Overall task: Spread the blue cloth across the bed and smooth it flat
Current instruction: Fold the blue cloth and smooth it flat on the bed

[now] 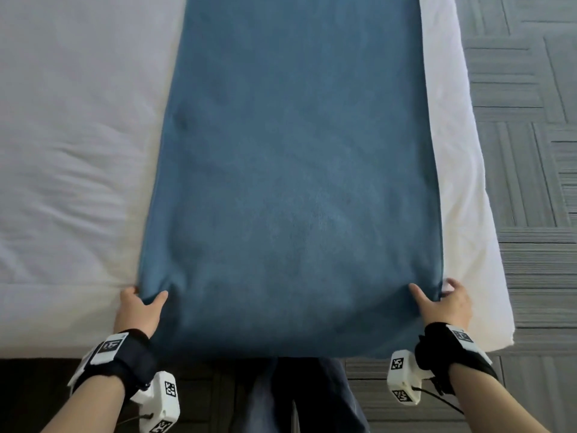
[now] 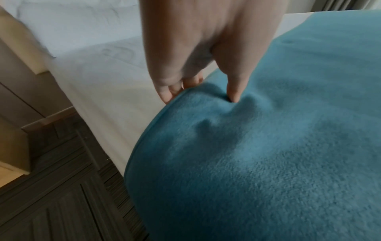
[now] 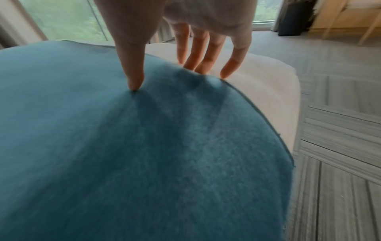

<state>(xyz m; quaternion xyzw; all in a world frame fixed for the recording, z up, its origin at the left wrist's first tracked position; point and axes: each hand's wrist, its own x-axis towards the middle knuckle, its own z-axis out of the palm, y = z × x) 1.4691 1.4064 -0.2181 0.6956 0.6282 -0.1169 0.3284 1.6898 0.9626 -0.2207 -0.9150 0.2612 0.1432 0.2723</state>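
The blue cloth (image 1: 293, 170) lies lengthwise along the right part of the white bed (image 1: 62, 151), and its near end hangs over the bed's front edge. My left hand (image 1: 146, 296) holds the cloth's near left edge. Its thumb (image 2: 234, 94) is pressed on top and its fingers (image 2: 171, 91) are tucked under the hem. My right hand (image 1: 435, 289) holds the near right edge. Its thumb (image 3: 135, 83) sits on the cloth (image 3: 123, 146) and its fingertips (image 3: 226, 71) reach under the hem. Small folds rise by each thumb.
A strip of white bedding (image 1: 462, 214) shows right of the cloth, then grey patterned carpet (image 1: 530, 151). The person's legs (image 1: 306, 395) stand against the bed's front edge. Wooden furniture (image 2: 20, 97) is left of the bed. A window (image 3: 62, 19) lies beyond its far end.
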